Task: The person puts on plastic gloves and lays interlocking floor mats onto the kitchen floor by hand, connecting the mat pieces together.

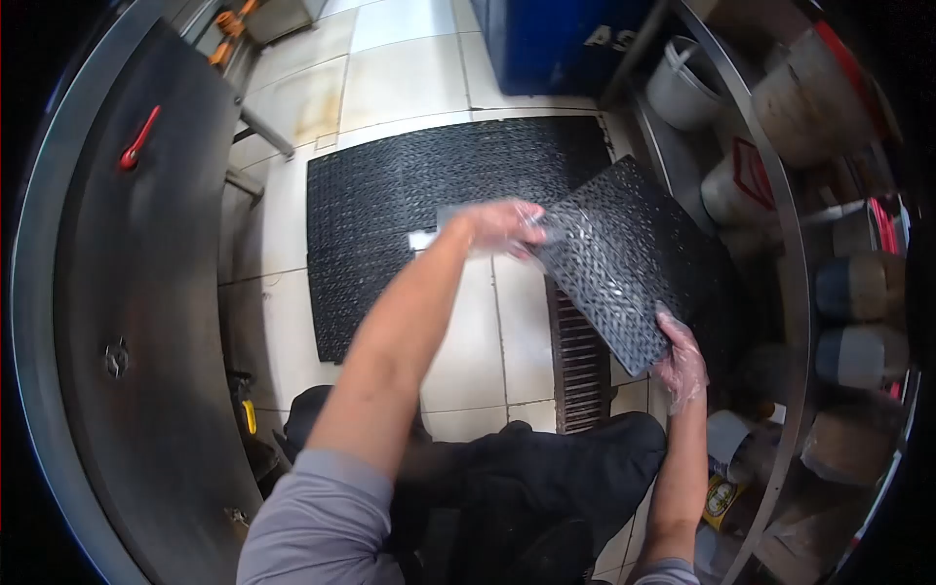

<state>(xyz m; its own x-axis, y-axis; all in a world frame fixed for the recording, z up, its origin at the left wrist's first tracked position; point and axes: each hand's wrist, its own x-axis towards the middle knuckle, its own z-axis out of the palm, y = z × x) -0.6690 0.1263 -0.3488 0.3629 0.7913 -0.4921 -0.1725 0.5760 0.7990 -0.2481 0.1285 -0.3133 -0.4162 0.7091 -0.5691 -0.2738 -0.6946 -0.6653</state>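
Note:
A black textured rubber mat (619,258) is raised off the floor at a tilt, its surface shining in the light. Clear plastic gloves cover both hands. My left hand (502,226) is closed at the mat's left edge, slightly blurred by motion. At the near right corner, my right hand (681,361) grips the same mat, fingers over its edge. Another stretch of black floor matting (458,161) lies flat beyond; whether the two are joined I cannot tell.
A slotted drain grate (577,375) runs along the tiled floor (463,341) below the raised mat. Metal shelving (795,429) with buckets (682,86) stands close on the right. A steel cabinet (127,292) flanks the left. A blue bin (556,44) is at the back.

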